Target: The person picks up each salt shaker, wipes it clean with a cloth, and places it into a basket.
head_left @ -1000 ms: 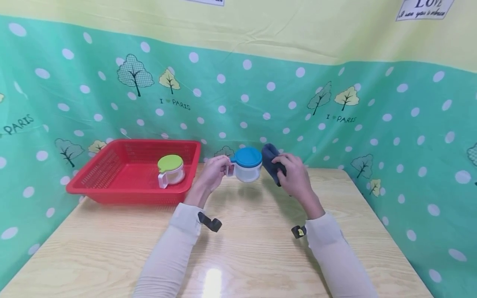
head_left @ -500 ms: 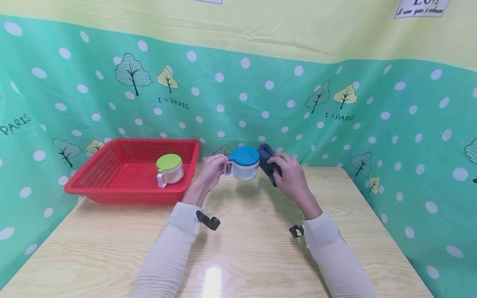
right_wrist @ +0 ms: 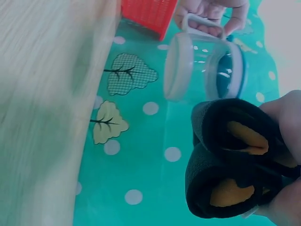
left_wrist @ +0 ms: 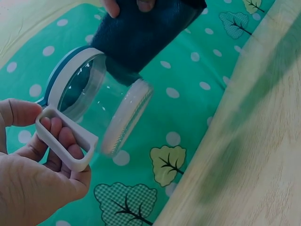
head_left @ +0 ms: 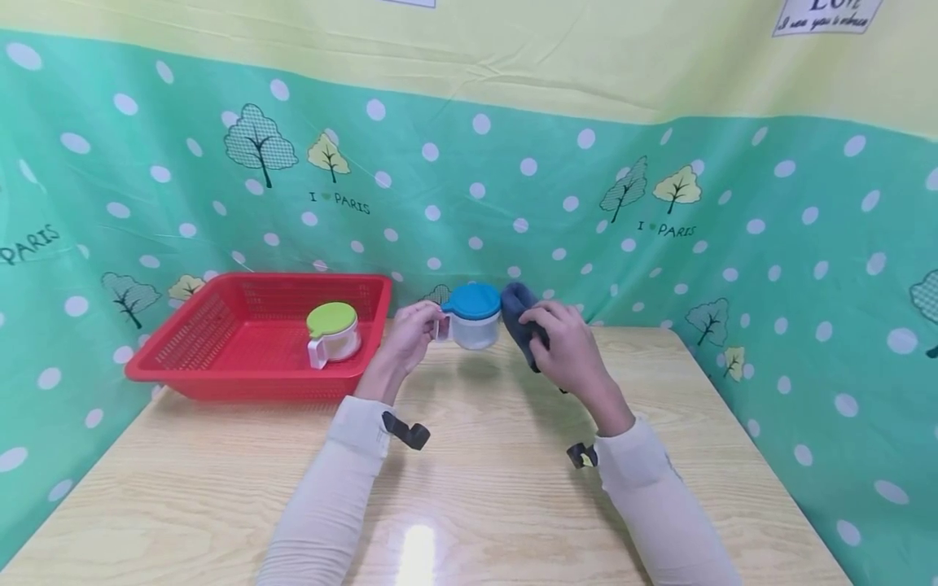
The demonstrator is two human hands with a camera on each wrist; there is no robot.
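Note:
My left hand grips the white handle of a clear jar with a blue lid, held up above the table. In the left wrist view, fingers pass through the handle and the thumb lies at its upper end. A folded dark blue cloth is in my right hand, pinched between thumb and fingers. The cloth lies against the lid side of the jar. Seen from the right wrist, its folds form two loops with orange inside.
A red plastic basket stands at the table's left. Inside it sits a similar jar with a green lid and a white handle. A green dotted curtain hangs behind the wooden table.
The jar has shifted slightly left and up with my left hand. My right hand has moved the cloth slightly left along with it. The green-lidded jar stays in the basket.

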